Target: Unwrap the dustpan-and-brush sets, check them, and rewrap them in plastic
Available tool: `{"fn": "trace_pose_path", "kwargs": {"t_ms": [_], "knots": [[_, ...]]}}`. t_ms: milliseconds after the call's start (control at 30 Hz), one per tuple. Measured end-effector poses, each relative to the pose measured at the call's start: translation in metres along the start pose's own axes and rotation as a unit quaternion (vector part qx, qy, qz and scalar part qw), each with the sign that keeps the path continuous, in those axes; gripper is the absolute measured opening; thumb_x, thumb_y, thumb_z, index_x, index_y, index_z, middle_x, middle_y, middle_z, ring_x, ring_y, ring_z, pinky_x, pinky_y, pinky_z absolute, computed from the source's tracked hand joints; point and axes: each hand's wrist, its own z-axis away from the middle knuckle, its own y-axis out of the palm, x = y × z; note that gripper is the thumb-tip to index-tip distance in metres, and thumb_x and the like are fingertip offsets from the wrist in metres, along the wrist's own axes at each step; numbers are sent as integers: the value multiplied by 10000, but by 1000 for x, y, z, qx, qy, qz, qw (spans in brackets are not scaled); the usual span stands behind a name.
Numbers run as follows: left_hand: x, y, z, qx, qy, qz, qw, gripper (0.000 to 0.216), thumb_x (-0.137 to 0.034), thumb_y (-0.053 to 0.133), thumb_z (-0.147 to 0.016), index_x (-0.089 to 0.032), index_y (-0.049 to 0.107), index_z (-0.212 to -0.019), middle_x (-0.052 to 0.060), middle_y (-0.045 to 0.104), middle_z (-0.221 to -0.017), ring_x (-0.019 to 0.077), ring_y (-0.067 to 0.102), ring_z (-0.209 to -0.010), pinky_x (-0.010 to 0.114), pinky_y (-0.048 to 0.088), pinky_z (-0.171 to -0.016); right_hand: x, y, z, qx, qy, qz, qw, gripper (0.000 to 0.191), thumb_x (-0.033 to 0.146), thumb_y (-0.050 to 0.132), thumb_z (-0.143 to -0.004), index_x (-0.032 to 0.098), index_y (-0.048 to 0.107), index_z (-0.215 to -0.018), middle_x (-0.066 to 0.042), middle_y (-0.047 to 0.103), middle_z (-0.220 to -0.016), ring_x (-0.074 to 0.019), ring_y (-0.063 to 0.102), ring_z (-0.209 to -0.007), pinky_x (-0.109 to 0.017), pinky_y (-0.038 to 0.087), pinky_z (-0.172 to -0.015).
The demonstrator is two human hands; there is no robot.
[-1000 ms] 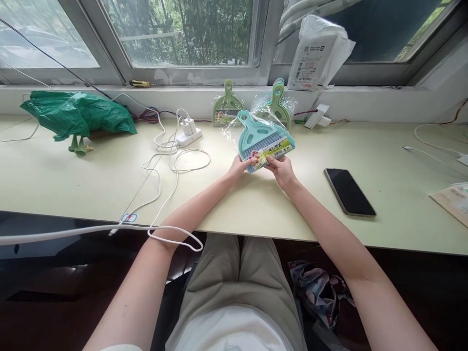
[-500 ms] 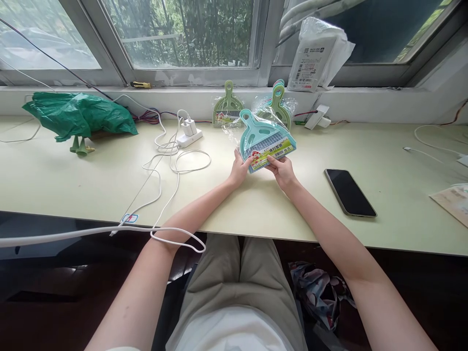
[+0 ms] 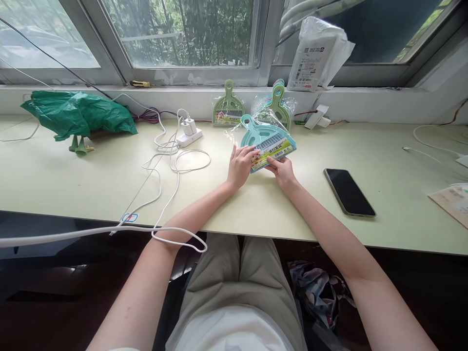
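A light-blue dustpan and brush set (image 3: 275, 141) in clear wrap, with a yellow-green label, is tilted above the desk, its handle pointing up and left. My right hand (image 3: 282, 173) grips its lower edge, thumb on the label and the other fingers behind. My left hand (image 3: 239, 166) lies over the left side of the pack, its fingers stretched across the front and covering part of the label. Behind stand a green dustpan set (image 3: 228, 105) and a stack of similar sets (image 3: 278, 105), both in clear plastic, leaning by the wall.
White cables (image 3: 177, 165) and a power strip (image 3: 190, 138) lie to the left, near a green plastic bag (image 3: 80, 114). To the right is a black phone (image 3: 350, 192). A utility knife (image 3: 140, 84) and a wrapped package (image 3: 314, 58) sit on the sill.
My left hand has come from the pack's lower left edge up onto its front, fingers now across it. The dustpan's handle end has dropped slightly; my right hand keeps its grip.
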Motion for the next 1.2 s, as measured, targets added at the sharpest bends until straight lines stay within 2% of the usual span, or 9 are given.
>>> {"fn": "trace_pose_path", "kwargs": {"t_ms": [100, 233, 300, 500, 733, 833, 933, 1033, 1200], "knots": [[0, -1, 2, 7, 57, -21, 998, 272, -141, 506, -980, -249, 697, -1141, 31, 692, -1244, 188, 600, -1205, 461, 369, -1195, 0, 0, 0, 1, 1, -1, 1000, 356, 324, 855, -637, 207, 674, -920, -35, 755, -1020, -203, 729, -948, -394, 623, -917], [3, -4, 3, 41, 102, -22, 994, 246, -139, 506, -981, -224, 703, -1100, 63, 688, -1220, 183, 620, -1138, 309, 552, -918, 2, 1, 1, 5, 1, 0, 1000, 351, 316, 867, -627, 200, 681, -901, -32, 759, -983, -199, 731, -913, -389, 629, -905], [3, -6, 4, 46, 109, -14, 993, 258, -137, 479, -989, -215, 700, -1096, 77, 679, -1224, 187, 605, -1158, 311, 552, -916, 2, 2, 2, 5, 4, 1, 1000, 333, 307, 866, -633, 201, 682, -889, -30, 762, -972, -202, 733, -915, -391, 629, -908], [0, -8, 4, 61, 120, 20, 991, 357, -171, 345, -1022, -216, 698, -1055, 96, 651, -1240, 209, 571, -1204, 477, 415, -1153, 2, 4, 3, 2, 7, 8, 1000, 296, 296, 854, -667, 203, 668, -878, -39, 768, -969, -234, 735, -985, -422, 618, -938], [-5, -6, 3, 89, 116, 45, 988, 354, -165, 328, -1010, -197, 680, -1023, 121, 647, -1194, 240, 570, -1227, 502, 345, -1206, 4, 5, 4, 0, 17, 5, 1000, 287, 281, 853, -676, 196, 670, -881, -42, 767, -979, -230, 737, -987, -407, 615, -947], [-7, -3, 3, 61, 99, 1, 993, 360, -160, 329, -1014, -213, 685, -1032, 93, 659, -1197, 232, 569, -1231, 517, 315, -1223, 3, 4, 3, -9, 18, -4, 1000, 303, 285, 862, -658, 201, 669, -876, -33, 768, -984, -224, 738, -976, -403, 620, -937], [-8, -2, 4, 48, 80, -15, 995, 325, -154, 369, -1013, -221, 685, -1046, 86, 664, -1193, 213, 591, -1204, 485, 382, -1180, 3, 3, 3, -8, 18, -3, 1000, 316, 295, 868, -649, 198, 671, -876, -37, 767, -986, -220, 740, -962, -404, 619, -939], [-8, -4, 5, 83, 87, -11, 993, 312, -135, 388, -1009, -212, 669, -1122, 110, 638, -1251, 212, 599, -1209, 384, 510, -1026, 3, 3, 3, -3, 17, 3, 1000, 307, 300, 860, -660, 197, 680, -886, -43, 768, -989, -224, 737, -980, -403, 615, -945], [-11, -10, 6, 107, 116, -42, 987, 349, -122, 351, -1009, -186, 641, -1194, 135, 611, -1300, 227, 576, -1236, 335, 515, -946, 3, 2, 3, 7, 16, -3, 1000, 293, 288, 854, -663, 199, 690, -889, -40, 768, -1007, -221, 736, -987, -391, 612, -948]]}}
